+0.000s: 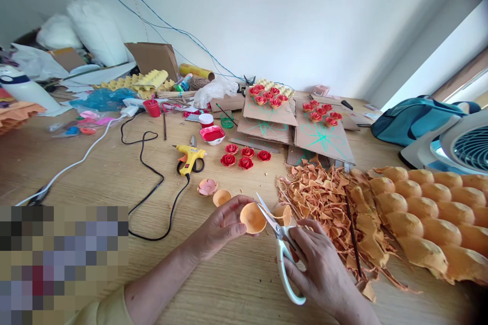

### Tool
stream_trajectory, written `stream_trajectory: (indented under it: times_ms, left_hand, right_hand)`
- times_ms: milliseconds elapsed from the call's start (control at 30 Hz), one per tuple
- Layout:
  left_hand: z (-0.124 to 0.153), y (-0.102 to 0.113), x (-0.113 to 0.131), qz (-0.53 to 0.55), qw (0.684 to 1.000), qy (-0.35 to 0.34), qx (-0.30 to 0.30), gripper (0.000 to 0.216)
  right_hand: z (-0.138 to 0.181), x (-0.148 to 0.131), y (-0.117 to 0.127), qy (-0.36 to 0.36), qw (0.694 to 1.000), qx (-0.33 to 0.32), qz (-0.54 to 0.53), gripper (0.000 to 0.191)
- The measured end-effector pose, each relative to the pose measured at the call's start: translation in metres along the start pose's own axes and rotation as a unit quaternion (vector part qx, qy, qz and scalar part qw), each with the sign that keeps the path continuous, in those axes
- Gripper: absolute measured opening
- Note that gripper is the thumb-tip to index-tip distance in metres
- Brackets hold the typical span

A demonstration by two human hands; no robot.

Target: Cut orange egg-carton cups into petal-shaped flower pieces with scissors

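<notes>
The left hand pinches a small, round, orange egg-tray cup. The right hand grips shiny metal scissors with white handles, and the blades are right by the cup's edge. Off to the right are a heap of thin, curly orange scraps and a big, bumpy orange egg tray.

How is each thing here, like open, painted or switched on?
White scissors: open a little, in the right hand
Orange cup: plain, in the left hand
Red flowers: petals curled together
Paint bowl: holds red paint
Glue gun: lying down; on or off, can't tell
Orange scraps: heaped
Egg tray: cups joined together
Fan: can't tell if running
</notes>
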State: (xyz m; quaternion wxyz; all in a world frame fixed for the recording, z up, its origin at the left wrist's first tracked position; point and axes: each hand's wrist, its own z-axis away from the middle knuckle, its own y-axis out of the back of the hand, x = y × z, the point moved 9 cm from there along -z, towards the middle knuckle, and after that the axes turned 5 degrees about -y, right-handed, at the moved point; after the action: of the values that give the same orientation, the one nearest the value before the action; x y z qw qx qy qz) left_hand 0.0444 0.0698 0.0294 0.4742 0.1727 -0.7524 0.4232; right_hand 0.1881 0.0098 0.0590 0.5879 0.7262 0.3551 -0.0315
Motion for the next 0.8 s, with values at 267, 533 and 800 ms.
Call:
stream_trajectory:
  times_ms: [267,533,800]
  left_hand:
    - [-0.002,0.003,0.002,-0.001,1.000,0.004,0.007,0.032]
    - [-0.003,0.002,-0.003,-0.015,1.000,0.010,-0.022,0.036]
    - [0.000,0.005,-0.007,0.027,0.999,0.030,0.001,0.033]
  right_hand:
    - [-0.001,0.006,-0.003,-0.019,1.000,-0.012,0.003,0.026]
    - [-0.003,0.006,-0.001,-0.022,1.000,-0.008,0.011,0.027]
    - [-0.002,0.001,0.000,-0.010,1.000,-0.008,0.010,0.028]
